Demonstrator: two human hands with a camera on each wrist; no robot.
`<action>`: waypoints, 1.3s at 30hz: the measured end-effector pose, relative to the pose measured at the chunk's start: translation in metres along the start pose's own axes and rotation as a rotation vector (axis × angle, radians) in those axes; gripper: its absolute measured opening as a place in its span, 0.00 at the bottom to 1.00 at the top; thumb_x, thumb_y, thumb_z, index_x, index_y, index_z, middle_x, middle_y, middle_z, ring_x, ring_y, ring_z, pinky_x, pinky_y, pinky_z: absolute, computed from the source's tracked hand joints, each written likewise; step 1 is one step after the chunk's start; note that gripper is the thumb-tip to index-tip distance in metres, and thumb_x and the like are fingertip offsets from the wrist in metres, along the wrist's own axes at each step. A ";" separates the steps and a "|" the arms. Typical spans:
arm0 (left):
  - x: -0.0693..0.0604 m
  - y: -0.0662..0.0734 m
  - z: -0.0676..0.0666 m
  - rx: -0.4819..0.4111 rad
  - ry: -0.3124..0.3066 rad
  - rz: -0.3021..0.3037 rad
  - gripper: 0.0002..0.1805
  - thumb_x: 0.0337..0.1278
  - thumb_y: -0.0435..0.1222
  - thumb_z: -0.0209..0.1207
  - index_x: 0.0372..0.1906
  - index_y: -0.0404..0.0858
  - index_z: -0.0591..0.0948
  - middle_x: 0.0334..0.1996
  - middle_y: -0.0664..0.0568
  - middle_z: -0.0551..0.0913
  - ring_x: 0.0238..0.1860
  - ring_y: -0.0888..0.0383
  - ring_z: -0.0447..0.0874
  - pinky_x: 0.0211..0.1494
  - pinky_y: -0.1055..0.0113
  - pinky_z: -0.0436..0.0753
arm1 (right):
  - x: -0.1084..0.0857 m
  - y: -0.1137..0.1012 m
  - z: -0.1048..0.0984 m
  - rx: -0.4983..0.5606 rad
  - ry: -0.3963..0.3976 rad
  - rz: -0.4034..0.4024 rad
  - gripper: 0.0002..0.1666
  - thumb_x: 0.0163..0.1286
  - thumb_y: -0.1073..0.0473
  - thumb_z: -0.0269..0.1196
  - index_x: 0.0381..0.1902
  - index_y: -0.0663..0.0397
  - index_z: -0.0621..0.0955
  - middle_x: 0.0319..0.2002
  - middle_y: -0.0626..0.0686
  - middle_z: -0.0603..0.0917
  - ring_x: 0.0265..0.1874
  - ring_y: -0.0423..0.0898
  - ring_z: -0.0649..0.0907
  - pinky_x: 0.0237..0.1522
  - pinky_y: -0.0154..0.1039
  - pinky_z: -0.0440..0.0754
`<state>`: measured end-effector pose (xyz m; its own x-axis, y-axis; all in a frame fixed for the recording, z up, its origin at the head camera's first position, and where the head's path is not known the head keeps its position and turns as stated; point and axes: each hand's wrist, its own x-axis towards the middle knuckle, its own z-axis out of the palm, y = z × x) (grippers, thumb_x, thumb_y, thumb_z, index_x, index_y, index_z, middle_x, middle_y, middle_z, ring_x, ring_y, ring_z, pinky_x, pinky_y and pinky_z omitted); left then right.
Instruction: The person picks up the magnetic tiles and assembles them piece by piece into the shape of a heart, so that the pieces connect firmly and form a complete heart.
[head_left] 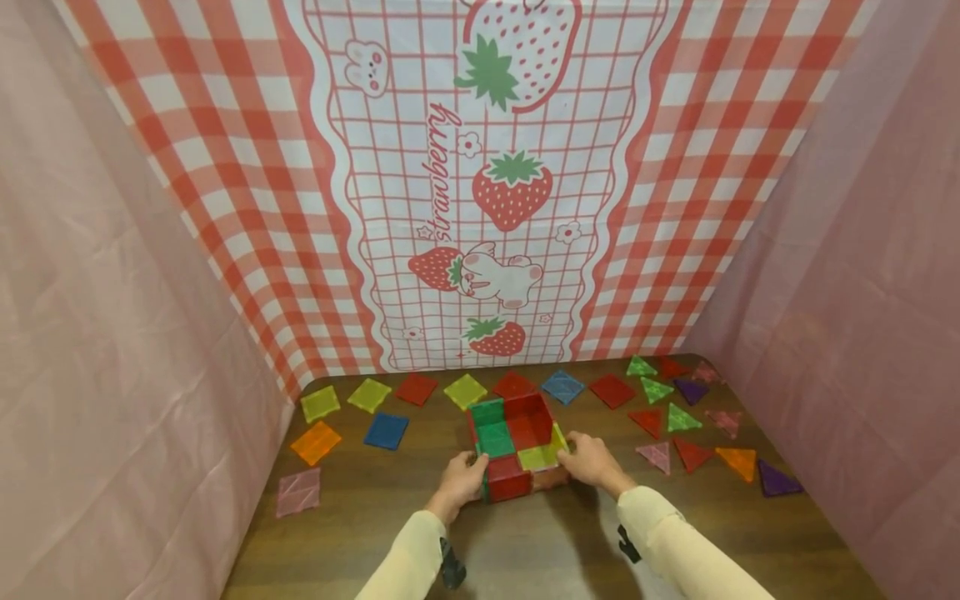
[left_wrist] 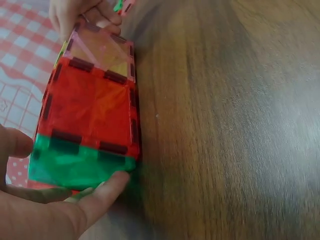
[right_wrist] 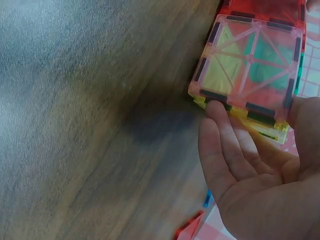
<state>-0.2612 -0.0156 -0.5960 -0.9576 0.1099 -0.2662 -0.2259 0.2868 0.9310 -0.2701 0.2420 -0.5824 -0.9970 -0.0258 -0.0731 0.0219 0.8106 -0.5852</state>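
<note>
An open-topped box of translucent square tiles (head_left: 508, 479) stands between both hands, with red, green and yellow tiles inside. My left hand (head_left: 459, 482) grips its left corner; in the left wrist view the fingers of that hand (left_wrist: 55, 210) lie along a green tile (left_wrist: 75, 162) beside a red tile (left_wrist: 90, 107). My right hand (head_left: 592, 460) holds the right side. In the right wrist view the thumb and fingers of this hand (right_wrist: 260, 170) are around the edges by a pink tile (right_wrist: 250, 65) and a yellow one.
Square tiles, among them a blue one (head_left: 387, 431) and an orange one (head_left: 317, 442), lie on the wooden table (head_left: 360, 533) to the left and behind. Several triangles, including a purple one (head_left: 778, 479), lie at the right. A strawberry-print cloth (head_left: 510, 192) hangs at the back.
</note>
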 end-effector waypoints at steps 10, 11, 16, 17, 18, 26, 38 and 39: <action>-0.010 0.003 -0.008 0.214 0.006 0.072 0.31 0.74 0.44 0.50 0.69 0.24 0.70 0.62 0.31 0.79 0.64 0.35 0.76 0.65 0.41 0.76 | -0.019 -0.011 0.011 -0.009 -0.040 -0.025 0.13 0.64 0.57 0.64 0.40 0.61 0.77 0.23 0.51 0.78 0.21 0.45 0.75 0.23 0.39 0.73; -0.011 0.003 -0.009 0.220 -0.001 0.074 0.30 0.75 0.44 0.50 0.69 0.24 0.70 0.62 0.31 0.78 0.65 0.35 0.75 0.66 0.41 0.75 | -0.021 -0.011 0.012 -0.016 -0.041 -0.031 0.12 0.64 0.56 0.64 0.38 0.59 0.76 0.23 0.51 0.77 0.21 0.46 0.74 0.23 0.39 0.72; -0.010 0.002 -0.011 0.220 0.006 0.085 0.29 0.76 0.43 0.49 0.69 0.26 0.71 0.62 0.31 0.78 0.66 0.34 0.74 0.68 0.40 0.73 | -0.026 -0.013 0.014 0.021 -0.047 -0.034 0.12 0.65 0.57 0.63 0.38 0.58 0.74 0.22 0.51 0.76 0.19 0.45 0.75 0.21 0.38 0.71; -0.009 0.002 -0.010 0.218 0.010 0.087 0.29 0.76 0.43 0.49 0.69 0.26 0.71 0.62 0.31 0.78 0.66 0.34 0.74 0.67 0.40 0.73 | -0.026 -0.013 0.014 0.020 -0.044 -0.036 0.11 0.65 0.57 0.63 0.38 0.58 0.74 0.22 0.51 0.76 0.19 0.45 0.75 0.21 0.38 0.71; -0.009 0.001 -0.010 0.216 0.014 0.091 0.29 0.76 0.43 0.49 0.69 0.25 0.71 0.62 0.31 0.79 0.65 0.34 0.75 0.67 0.40 0.73 | -0.026 -0.013 0.014 0.020 -0.044 -0.035 0.11 0.65 0.57 0.63 0.38 0.58 0.75 0.22 0.51 0.76 0.19 0.45 0.75 0.22 0.38 0.71; -0.013 -0.005 -0.016 0.294 0.013 0.114 0.32 0.76 0.47 0.46 0.69 0.24 0.70 0.64 0.29 0.77 0.67 0.31 0.73 0.68 0.38 0.72 | -0.027 -0.011 0.018 0.019 -0.033 -0.034 0.12 0.64 0.57 0.64 0.39 0.58 0.75 0.23 0.50 0.75 0.21 0.46 0.73 0.24 0.40 0.71; -0.018 -0.021 -0.140 0.862 0.387 0.096 0.27 0.64 0.39 0.55 0.58 0.20 0.72 0.50 0.21 0.75 0.50 0.24 0.76 0.54 0.33 0.75 | -0.018 -0.009 0.013 0.058 0.002 -0.093 0.10 0.62 0.60 0.68 0.33 0.60 0.78 0.23 0.49 0.77 0.22 0.43 0.74 0.24 0.37 0.71; -0.021 -0.027 -0.152 0.902 0.404 0.050 0.27 0.63 0.40 0.55 0.57 0.19 0.71 0.49 0.20 0.74 0.49 0.23 0.75 0.53 0.31 0.74 | -0.018 -0.009 0.012 0.059 0.001 -0.089 0.10 0.62 0.60 0.69 0.33 0.60 0.78 0.23 0.49 0.78 0.22 0.44 0.74 0.24 0.37 0.71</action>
<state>-0.2620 -0.1700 -0.5779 -0.9892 -0.1436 0.0296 -0.1239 0.9266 0.3550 -0.2519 0.2286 -0.5855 -0.9953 -0.0954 -0.0178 -0.0623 0.7691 -0.6360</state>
